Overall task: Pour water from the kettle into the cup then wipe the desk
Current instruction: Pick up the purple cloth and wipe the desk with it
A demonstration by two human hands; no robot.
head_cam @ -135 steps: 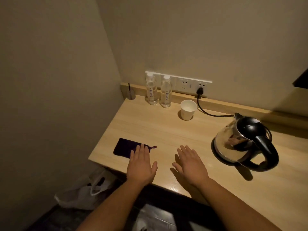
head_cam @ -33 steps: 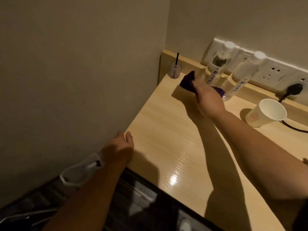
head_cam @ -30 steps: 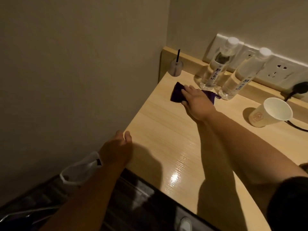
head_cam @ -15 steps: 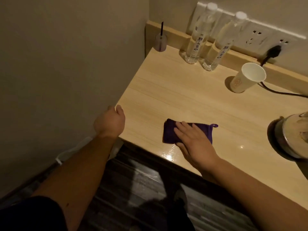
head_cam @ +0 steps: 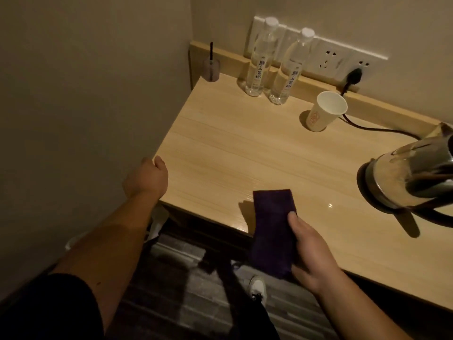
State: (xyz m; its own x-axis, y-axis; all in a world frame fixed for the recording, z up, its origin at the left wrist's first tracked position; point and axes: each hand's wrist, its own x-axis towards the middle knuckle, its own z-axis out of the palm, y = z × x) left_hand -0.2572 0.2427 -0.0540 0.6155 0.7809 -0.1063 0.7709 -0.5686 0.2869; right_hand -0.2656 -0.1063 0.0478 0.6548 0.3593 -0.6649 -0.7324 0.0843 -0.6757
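A dark purple cloth hangs lifted over the front edge of the light wooden desk, gripped from the right side by my right hand. My left hand rests curled against the desk's front left corner and holds nothing. A white paper cup stands upright near the back ledge. The steel kettle with a black handle sits on its base at the right edge of the view, partly cut off.
Two clear water bottles stand at the back by the wall sockets. The kettle's black cord runs past the cup to a plug. A small holder with a black stick sits in the back left corner. A wall closes the left side.
My right hand has dragged the cloth from the back left corner to the front edge and has lifted it off the desk. My left hand has stayed at the corner.
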